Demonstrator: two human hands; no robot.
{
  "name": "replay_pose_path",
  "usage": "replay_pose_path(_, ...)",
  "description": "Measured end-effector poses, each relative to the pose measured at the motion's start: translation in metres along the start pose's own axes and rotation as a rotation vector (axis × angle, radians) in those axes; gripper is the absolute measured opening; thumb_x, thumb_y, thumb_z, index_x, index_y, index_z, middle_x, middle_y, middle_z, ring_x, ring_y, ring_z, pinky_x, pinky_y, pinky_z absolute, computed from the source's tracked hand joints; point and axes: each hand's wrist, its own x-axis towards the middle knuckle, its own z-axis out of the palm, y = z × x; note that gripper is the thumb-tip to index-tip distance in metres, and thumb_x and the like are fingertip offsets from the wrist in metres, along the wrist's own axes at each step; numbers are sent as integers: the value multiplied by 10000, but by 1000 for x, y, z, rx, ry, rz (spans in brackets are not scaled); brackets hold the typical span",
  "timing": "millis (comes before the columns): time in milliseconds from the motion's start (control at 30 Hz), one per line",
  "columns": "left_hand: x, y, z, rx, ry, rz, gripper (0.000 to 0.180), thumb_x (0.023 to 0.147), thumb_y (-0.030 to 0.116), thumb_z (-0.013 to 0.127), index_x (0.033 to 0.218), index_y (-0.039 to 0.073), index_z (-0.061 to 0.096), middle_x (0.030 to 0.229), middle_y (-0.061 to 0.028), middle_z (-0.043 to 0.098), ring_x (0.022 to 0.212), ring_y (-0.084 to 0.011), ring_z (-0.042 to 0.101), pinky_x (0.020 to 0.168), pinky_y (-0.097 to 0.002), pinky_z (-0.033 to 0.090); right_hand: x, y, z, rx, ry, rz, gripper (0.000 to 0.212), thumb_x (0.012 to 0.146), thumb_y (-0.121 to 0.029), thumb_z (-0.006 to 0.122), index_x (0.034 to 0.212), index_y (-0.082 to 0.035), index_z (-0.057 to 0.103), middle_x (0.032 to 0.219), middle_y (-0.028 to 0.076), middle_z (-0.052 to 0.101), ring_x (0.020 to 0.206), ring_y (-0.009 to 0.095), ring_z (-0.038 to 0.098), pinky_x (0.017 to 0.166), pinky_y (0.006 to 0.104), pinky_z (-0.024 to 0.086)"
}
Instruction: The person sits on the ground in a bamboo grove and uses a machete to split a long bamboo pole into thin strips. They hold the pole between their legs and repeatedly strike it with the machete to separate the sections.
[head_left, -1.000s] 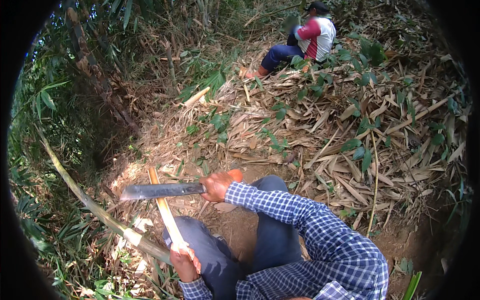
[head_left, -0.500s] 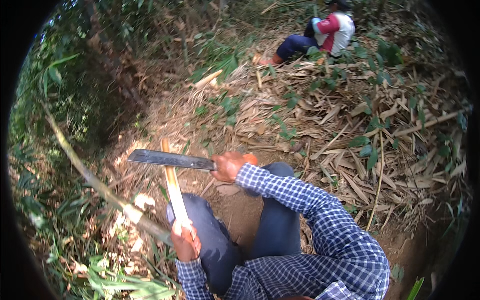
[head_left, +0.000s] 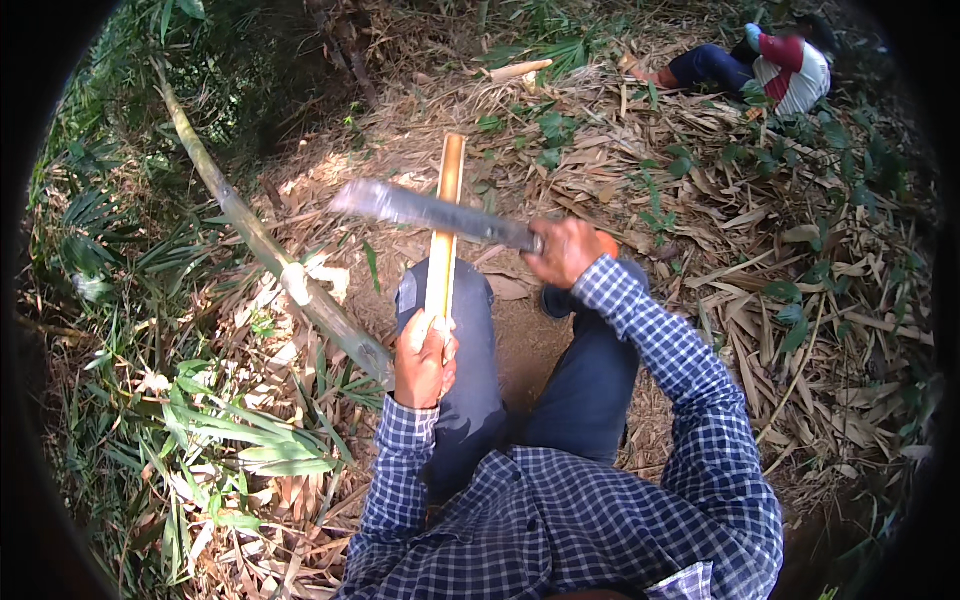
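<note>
My left hand [head_left: 425, 362] is closed round the lower end of a split bamboo piece [head_left: 445, 230], which stands up before my left knee with its pale hollow side showing. In my right hand [head_left: 562, 252] is the handle of a machete [head_left: 440, 215]; a bit of orange handle shows behind the fist. The dark, broad blade points left and crosses the upper half of the bamboo. Its tip is smeared by motion. Whether blade and bamboo touch, I cannot tell.
A long bamboo pole [head_left: 255, 232] slants down toward my left hand. Dry leaf litter [head_left: 720, 300] covers the slope to the right, with green leaves [head_left: 260, 440] at lower left. Another person [head_left: 790, 75] sits at the far right. A pale bamboo piece [head_left: 520, 70] lies farther off.
The bamboo piece has come more upright, and the machete blade has tilted, its tip now higher than its handle. My view has shifted, so both hands and the other person appear farther right.
</note>
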Motion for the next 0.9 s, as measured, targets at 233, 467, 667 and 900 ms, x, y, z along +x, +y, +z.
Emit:
replay_pose_path(233,4,-9,10,-14,-45,37,157,1006,196,419,956,59,475,586,-1,440,341,-50,348,282,-210,272,3,14,-26,-81,0,-57,302,711,-287,675,907,-63,624,662,144,644,642,338,651,619,466,523)
replay_pose_path(467,-1,-6,14,-6,-111,58,158,1016,207,408,989,65,472,605,-5,439,349,-57,351,288,-214,276,-23,14,-43,131,63,324,356,767,-299,631,999,-31,665,731,206,651,738,364,654,741,454,523)
replay_pose_path(667,-1,-9,0,-227,40,82,162,1018,221,406,987,76,473,637,-1,445,372,-56,353,310,-212,288,-114,-24,-8,520,63,712,509,773,-437,695,1054,-13,666,717,192,659,717,312,659,731,411,520)
replay_pose_path(900,2,-10,5,-259,27,98,170,1019,246,409,971,94,467,639,4,445,388,-61,362,328,-214,294,-178,-31,36,373,36,742,487,787,-380,669,1104,-11,653,820,241,675,829,373,669,794,435,519)
